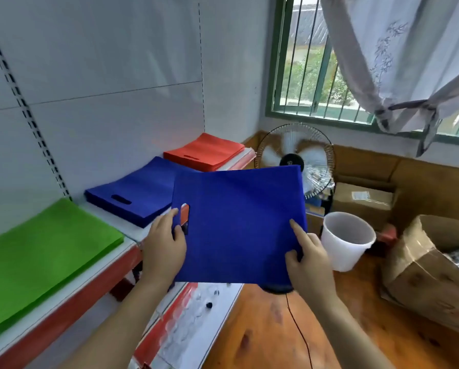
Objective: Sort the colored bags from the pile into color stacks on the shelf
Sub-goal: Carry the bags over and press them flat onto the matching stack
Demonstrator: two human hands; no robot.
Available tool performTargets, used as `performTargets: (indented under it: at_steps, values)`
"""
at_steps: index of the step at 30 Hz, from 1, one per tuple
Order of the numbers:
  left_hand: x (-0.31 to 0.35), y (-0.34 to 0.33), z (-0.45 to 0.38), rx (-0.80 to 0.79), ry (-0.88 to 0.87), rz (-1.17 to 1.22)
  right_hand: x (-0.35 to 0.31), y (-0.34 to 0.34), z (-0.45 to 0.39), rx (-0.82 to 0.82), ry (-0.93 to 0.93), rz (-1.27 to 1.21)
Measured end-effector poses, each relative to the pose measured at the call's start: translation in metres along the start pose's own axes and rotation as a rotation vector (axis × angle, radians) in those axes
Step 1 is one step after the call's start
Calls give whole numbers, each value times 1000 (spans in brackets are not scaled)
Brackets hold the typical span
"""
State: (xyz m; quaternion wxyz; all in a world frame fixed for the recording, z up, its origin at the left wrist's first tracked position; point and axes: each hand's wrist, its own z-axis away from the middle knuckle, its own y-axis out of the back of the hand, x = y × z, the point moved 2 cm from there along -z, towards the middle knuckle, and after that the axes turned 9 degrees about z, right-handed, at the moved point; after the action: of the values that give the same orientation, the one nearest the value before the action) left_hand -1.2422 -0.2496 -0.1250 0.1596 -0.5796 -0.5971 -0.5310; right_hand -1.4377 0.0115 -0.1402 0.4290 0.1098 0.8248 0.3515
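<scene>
Both hands hold one blue bag (239,225) flat in the air, in front of the shelf (132,235): the left hand (164,246) grips its left edge by the handle slot, fingers hidden behind, and the right hand (307,258) pinches the lower right corner, forefinger stretched on the cloth. The bag hides part of the blue stack (132,194); the green stack (42,251) is cut off at the left, and the red stack (204,151) lies farthest

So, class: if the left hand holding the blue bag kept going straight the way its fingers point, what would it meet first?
Probably the blue stack on the shelf. The left hand grips the held blue bag at its handle edge, fingers aimed up and forward toward that stack, though depth is hard to judge.
</scene>
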Motion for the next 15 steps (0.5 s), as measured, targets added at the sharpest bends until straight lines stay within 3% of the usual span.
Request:
performTargets:
  at_steps: [8, 15]
  values:
    - [-14, -6, -51, 202, 117, -134, -10, -52, -119, -159, 166, -36]
    - [-49, 11, -97, 337, 193, -264, -49, -138, -205, -282, 310, -13]
